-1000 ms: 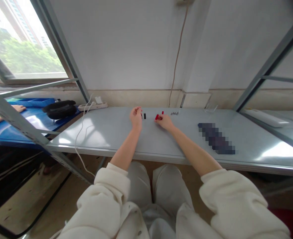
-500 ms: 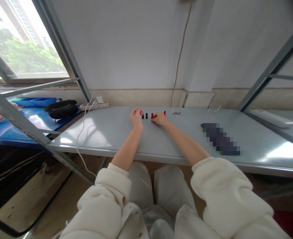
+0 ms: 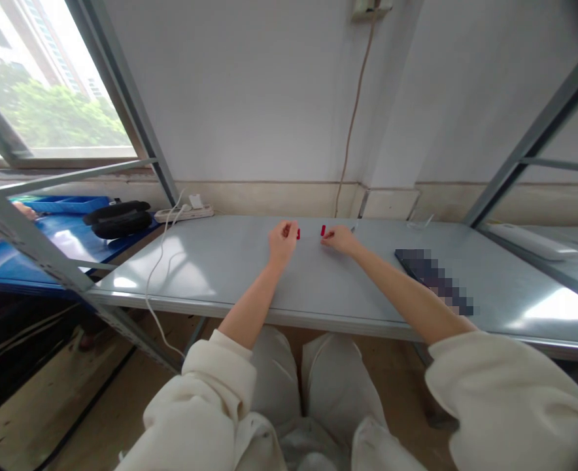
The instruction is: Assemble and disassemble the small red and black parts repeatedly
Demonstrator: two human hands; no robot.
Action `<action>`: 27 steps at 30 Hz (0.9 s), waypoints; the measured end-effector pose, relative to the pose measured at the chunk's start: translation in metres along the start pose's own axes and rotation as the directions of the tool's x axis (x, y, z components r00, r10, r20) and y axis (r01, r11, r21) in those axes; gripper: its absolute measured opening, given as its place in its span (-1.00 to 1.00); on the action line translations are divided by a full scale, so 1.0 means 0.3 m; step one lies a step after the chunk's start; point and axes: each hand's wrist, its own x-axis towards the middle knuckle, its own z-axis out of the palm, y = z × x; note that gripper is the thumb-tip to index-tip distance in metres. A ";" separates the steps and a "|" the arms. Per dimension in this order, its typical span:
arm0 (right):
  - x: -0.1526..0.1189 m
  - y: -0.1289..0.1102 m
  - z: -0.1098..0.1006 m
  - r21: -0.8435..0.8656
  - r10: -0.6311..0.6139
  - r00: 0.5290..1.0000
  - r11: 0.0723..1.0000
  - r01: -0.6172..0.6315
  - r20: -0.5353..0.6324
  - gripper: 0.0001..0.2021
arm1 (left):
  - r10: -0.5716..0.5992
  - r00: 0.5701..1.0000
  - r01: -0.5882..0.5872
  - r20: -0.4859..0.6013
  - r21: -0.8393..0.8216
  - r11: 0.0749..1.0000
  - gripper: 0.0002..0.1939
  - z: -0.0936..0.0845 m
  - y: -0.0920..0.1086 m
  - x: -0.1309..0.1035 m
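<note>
My left hand (image 3: pixel 282 242) is over the grey table, its fingers curled into a pinch. Whatever they hold is hidden or too small to name. Just right of those fingers stands a small red cylinder (image 3: pixel 298 233). A second red cylinder (image 3: pixel 323 230) stands farther right, beside the fingertips of my right hand (image 3: pixel 339 239). That hand is low over the tabletop with thumb and fingers drawn together, and I cannot make out anything between them. Behind it, the tip of a small metal piece (image 3: pixel 353 229) shows. No black cylinders are visible around my left hand.
A dark, pixelated flat object (image 3: pixel 433 281) lies right of my forearm. At the back left is a white power strip (image 3: pixel 184 213) with a cable (image 3: pixel 154 275) hanging over the edge. Metal posts (image 3: pixel 122 98) frame the grey table (image 3: pixel 250 288). Another person's hand (image 3: pixel 24 210) shows far left.
Both hands have moved right: my left from beside the black cylinders toward the first red cylinder, my right from that one toward the second. The black cylinders no longer show; metal pieces are mostly covered.
</note>
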 end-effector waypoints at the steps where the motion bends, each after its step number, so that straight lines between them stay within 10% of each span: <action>1: -0.006 0.028 -0.021 -0.006 0.032 0.999 0.999 -0.032 -0.008 -0.92 | 0.058 0.994 -0.064 0.088 0.072 0.995 -0.67 0.004 0.004 -0.011; 8: -0.009 0.108 -0.048 0.015 0.116 0.993 0.993 -0.115 -0.037 -0.84 | 0.132 0.838 -0.359 0.529 0.354 0.864 -0.70 0.029 -0.014 -0.057; 16: 0.066 0.070 0.054 -0.008 0.186 0.968 0.982 -0.190 -0.169 -0.51 | 0.102 0.816 -0.369 0.569 0.377 0.850 -0.70 0.029 -0.008 -0.060; 27: 0.027 -0.064 0.018 -0.067 -0.097 0.979 0.994 0.086 -0.177 -0.84 | 0.131 0.878 -0.323 0.459 0.368 0.872 -0.67 0.034 -0.004 -0.054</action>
